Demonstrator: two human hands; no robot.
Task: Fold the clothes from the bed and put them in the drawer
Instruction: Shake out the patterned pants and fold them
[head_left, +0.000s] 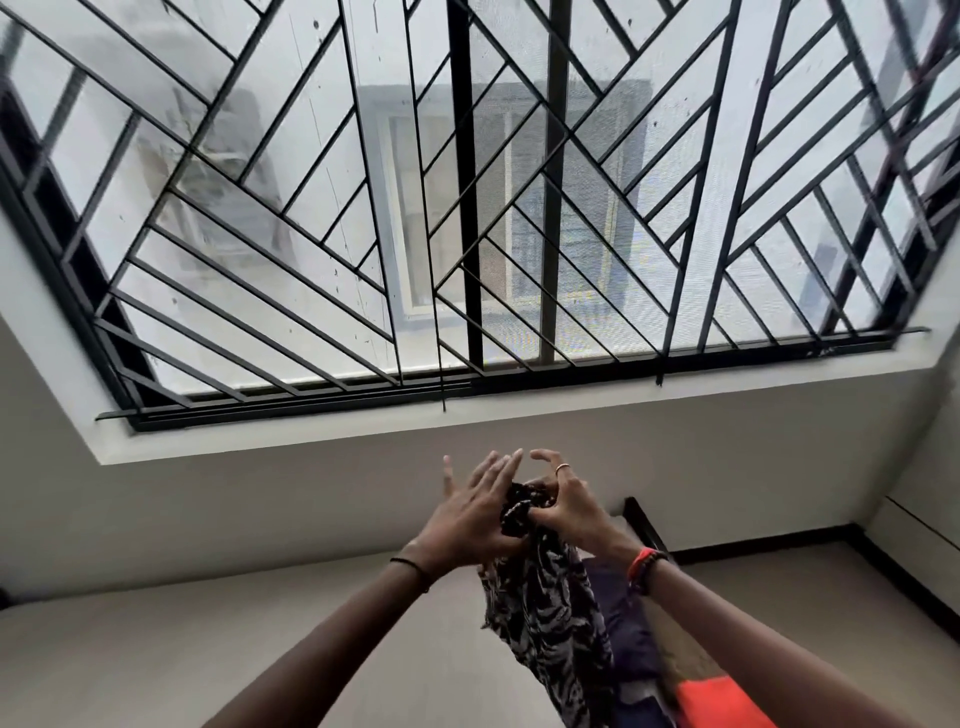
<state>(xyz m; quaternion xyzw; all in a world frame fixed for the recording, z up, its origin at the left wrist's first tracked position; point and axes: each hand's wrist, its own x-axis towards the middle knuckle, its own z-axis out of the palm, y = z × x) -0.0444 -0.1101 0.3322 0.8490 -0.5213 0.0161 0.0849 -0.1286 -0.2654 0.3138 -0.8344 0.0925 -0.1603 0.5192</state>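
A black-and-white patterned garment (545, 613) hangs down in front of me, bunched at its top between both raised hands. My right hand (563, 506), with a ring on one finger, pinches the bunched top edge. My left hand (472, 512) presses against the same bunch from the left, fingers spread upward. Below the garment, at the lower right, lie a dark purple cloth (631, 639) and an orange cloth (719, 704). No drawer is in view.
A large window with a black diagonal-bar grille (467, 208) fills the upper view, set in a white wall (260, 499). A dark bed frame corner (641, 522) shows behind my right wrist. Beige floor (779, 587) with dark skirting runs to the right.
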